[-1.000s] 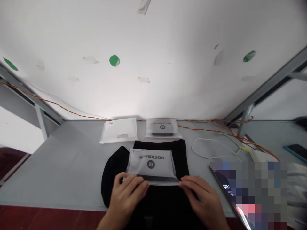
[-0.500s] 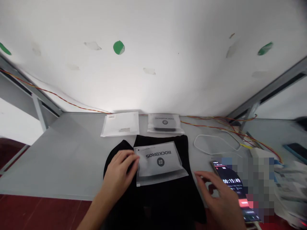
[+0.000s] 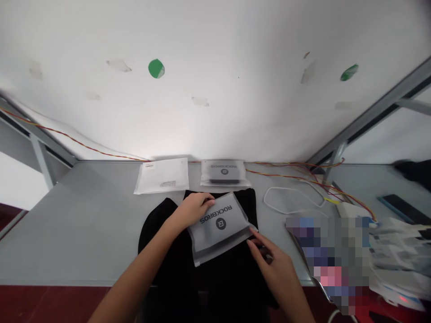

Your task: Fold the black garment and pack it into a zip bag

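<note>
A frosted zip pouch [image 3: 212, 229] printed ROCKBROS lies tilted on black cloth [image 3: 168, 255], its lettering upside down to me. The white slider sits at its lower left corner. My left hand [image 3: 193, 208] reaches over the far left part of the pouch, with bent fingers closed at its far edge. At the right end of the zip edge is my right hand [image 3: 274, 264]; the index fingertip meets the corner, while the thumb is apart, just below the edge. Whether the pouch holds anything is unclear.
Behind lie a white packet [image 3: 163, 175] and another ROCKBROS pouch [image 3: 225, 172] with something dark inside. A white cable loop [image 3: 292, 190], twisted wires [image 3: 283, 176], a phone [image 3: 406, 208] and plastic packaging [image 3: 400, 251] lie rightward. Pixelation covers one area there.
My left hand has moved up and right onto the pouch's far edge. My right hand has come left to its corner. The pouch has turned slightly counterclockwise, and the view has shifted right.
</note>
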Available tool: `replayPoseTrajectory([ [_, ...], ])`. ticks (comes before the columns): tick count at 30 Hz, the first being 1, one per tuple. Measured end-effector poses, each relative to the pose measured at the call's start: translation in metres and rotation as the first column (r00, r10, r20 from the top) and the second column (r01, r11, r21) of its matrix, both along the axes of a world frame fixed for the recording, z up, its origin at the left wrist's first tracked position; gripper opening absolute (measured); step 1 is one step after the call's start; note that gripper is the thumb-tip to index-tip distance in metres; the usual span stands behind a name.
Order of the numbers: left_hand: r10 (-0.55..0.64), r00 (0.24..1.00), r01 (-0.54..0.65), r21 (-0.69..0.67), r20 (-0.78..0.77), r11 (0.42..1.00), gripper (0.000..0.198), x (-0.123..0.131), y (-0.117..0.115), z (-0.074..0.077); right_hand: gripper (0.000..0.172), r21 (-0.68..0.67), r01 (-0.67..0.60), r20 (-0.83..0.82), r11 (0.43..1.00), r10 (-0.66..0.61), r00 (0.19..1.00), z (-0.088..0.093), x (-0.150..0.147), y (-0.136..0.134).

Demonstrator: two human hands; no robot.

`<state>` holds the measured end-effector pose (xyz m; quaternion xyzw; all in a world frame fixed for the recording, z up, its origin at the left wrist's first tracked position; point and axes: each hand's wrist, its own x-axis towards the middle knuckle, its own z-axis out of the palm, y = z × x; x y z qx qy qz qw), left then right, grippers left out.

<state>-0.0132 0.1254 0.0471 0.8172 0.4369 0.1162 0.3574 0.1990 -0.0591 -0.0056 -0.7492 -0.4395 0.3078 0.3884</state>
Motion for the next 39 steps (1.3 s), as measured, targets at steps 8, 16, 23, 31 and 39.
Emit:
replayPoseTrajectory([
  [8,0.052,0.995,-0.047,-0.066,0.081,0.997,0.032,-0.004,0.005,-0.016,0.045,-0.035,0.007,-0.241,0.999,-0.016,0.970,-0.003,0.004,0.010],
  [16,0.108,0.985,-0.098,-0.078,0.131,0.992,0.031,-0.005,0.005,-0.031,0.058,0.013,0.078,-0.361,0.997,-0.068,0.930,-0.010,0.001,0.009],
  [23,0.127,0.975,-0.105,-0.122,0.185,0.987,0.026,-0.009,0.005,-0.031,0.085,-0.027,0.083,-0.451,0.996,-0.086,0.888,-0.004,-0.004,0.023],
  [31,0.042,0.972,0.016,-0.241,0.233,0.970,0.017,-0.021,0.007,-0.013,0.054,-0.061,-0.014,-0.424,0.998,-0.013,0.905,0.009,0.002,0.048],
  [39,0.126,0.960,0.004,-0.462,0.249,0.887,0.028,-0.023,0.009,-0.020,0.043,-0.007,-0.158,-0.364,0.987,0.144,0.920,0.029,-0.008,0.060],
])
